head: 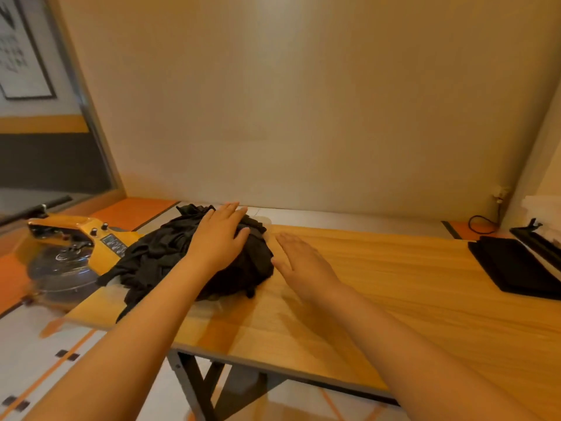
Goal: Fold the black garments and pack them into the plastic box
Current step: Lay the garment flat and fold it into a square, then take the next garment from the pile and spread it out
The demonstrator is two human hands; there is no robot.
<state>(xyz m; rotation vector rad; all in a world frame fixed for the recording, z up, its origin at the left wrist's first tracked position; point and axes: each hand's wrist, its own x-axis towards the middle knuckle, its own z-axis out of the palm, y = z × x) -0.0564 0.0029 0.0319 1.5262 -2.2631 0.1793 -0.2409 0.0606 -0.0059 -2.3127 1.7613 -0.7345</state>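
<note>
Both hands are flat, fingers straight: left hand [218,238] presses garments [158,256] heaped centre-left, spilling over the clear box [266,226]; right hand [300,261] is just beside, over the table [394,284].

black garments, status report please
Left hand flat on black garments. Right hand open beside them. Garments bunched, unfolded, over plastic box.

Plastic box [267,227] mostly hidden under garments [158,253].
</note>
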